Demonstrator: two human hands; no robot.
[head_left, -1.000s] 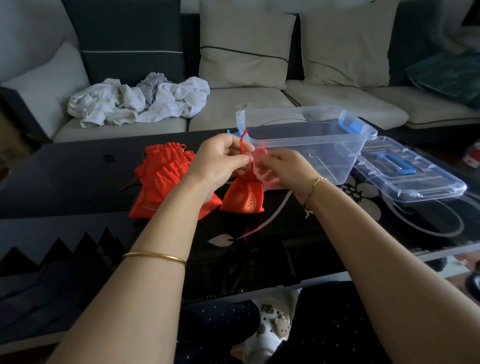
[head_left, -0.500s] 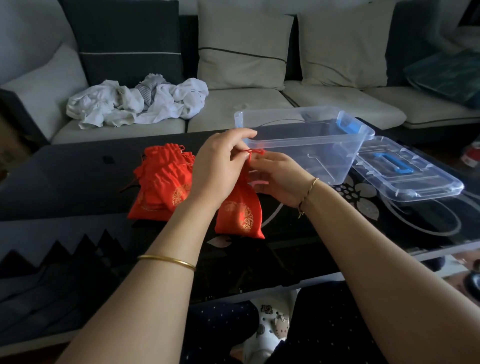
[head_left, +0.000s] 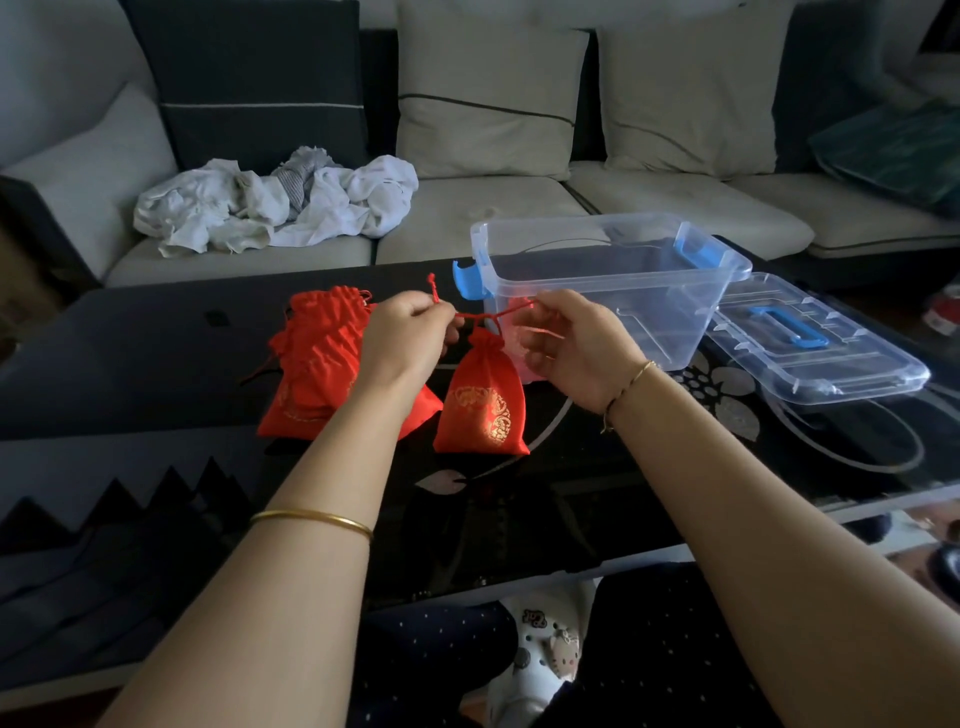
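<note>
A black glass table (head_left: 156, 353) with pale flower patterns carries everything. The left hand (head_left: 410, 338) and right hand (head_left: 571, 343) pinch a red cord (head_left: 483, 315). Just left of that grip lies a heap of red pouches (head_left: 317, 364). Just behind it to the right stands a clear plastic box (head_left: 649, 322), and its lid (head_left: 815, 343) lies flat farther right.
</note>
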